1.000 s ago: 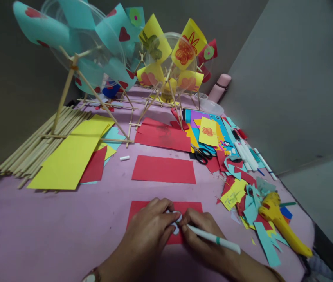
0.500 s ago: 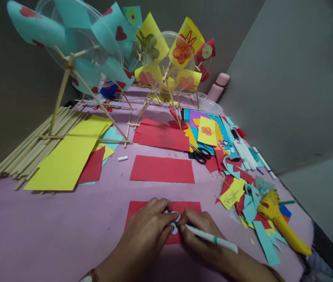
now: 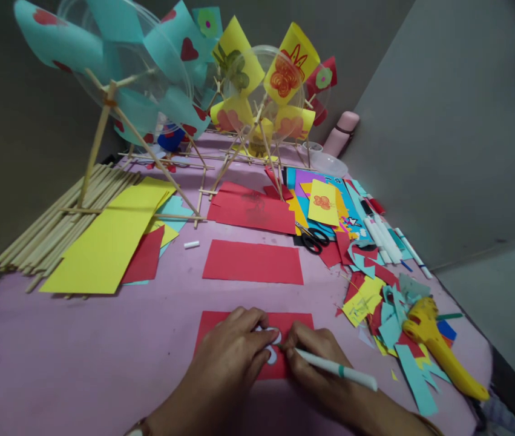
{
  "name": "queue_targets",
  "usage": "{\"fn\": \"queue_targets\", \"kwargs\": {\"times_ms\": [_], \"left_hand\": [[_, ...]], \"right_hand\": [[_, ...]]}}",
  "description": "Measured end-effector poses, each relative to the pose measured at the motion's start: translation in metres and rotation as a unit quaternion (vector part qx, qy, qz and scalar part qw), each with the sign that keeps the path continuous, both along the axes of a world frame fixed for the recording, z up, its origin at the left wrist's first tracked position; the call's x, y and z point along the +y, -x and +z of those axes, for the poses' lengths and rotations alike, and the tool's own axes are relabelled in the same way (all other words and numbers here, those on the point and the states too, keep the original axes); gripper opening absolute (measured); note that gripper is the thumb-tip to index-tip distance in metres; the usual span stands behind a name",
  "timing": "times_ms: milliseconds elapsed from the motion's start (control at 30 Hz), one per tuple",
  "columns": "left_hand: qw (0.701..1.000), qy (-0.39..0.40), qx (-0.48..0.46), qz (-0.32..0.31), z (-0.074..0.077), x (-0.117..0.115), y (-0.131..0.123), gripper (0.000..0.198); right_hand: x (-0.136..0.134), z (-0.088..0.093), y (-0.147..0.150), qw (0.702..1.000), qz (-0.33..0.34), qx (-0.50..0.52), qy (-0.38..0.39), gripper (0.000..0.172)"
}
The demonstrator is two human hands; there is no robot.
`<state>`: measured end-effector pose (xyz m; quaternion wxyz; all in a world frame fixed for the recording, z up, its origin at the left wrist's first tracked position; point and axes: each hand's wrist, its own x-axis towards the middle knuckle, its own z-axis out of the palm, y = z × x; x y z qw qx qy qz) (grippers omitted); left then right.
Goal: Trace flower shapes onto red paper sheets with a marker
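A red paper rectangle [image 3: 207, 327] lies flat near the front of the table, and on it rests a small white paper cutout [image 3: 272, 354] with rounded lobes. My left hand [image 3: 234, 345] presses the cutout down, its fingers close together and covering part of it. In my right hand [image 3: 314, 357] is a white marker [image 3: 343, 370] with a green band, its tip at the cutout's right edge. A second red rectangle [image 3: 252, 262] lies just beyond, and a small white cap [image 3: 191, 244] sits to its left.
Left are wooden sticks [image 3: 62, 224] and yellow sheets [image 3: 107, 242]. Paper pinwheels on stick stands [image 3: 112, 91] rise at the back. Black-handled scissors [image 3: 312, 237], paper scraps [image 3: 388, 321], markers [image 3: 382, 239] and a yellow glue gun [image 3: 443, 348] are right; a pink bottle [image 3: 341, 133] stands behind.
My right hand and the marker have shifted slightly right, showing a little more of the cutout's right edge. My left hand stays on the cutout. The whole view has shifted slightly.
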<state>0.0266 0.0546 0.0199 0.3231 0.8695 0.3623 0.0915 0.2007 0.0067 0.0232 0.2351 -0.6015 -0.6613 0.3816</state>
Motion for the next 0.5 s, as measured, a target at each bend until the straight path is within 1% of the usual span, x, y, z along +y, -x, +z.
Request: {"fn": "queue_targets", "kwargs": {"times_ms": [133,233,367,500], "left_hand": [[1.0,-0.009,-0.008,0.002,-0.0008,0.0002,-0.0006,0.024],[0.999,-0.025,-0.021,0.001,-0.002,-0.0004,0.0001,0.024],[0.999,-0.04,-0.032,0.001,-0.0015,-0.0009,0.0008,0.024],[0.999,-0.039,-0.024,0.001,0.0005,-0.0006,0.0002,0.022]], "right_hand": [[-0.0005,0.0028,-0.0008,1.0,-0.006,0.014,0.011,0.013],[0.0002,0.005,-0.0015,1.0,-0.011,0.006,0.018,0.014],[0.0005,0.0049,-0.0036,1.0,-0.008,-0.003,0.013,0.015],[-0.0003,0.0037,-0.0045,1.0,-0.006,-0.009,0.002,0.016]]}}
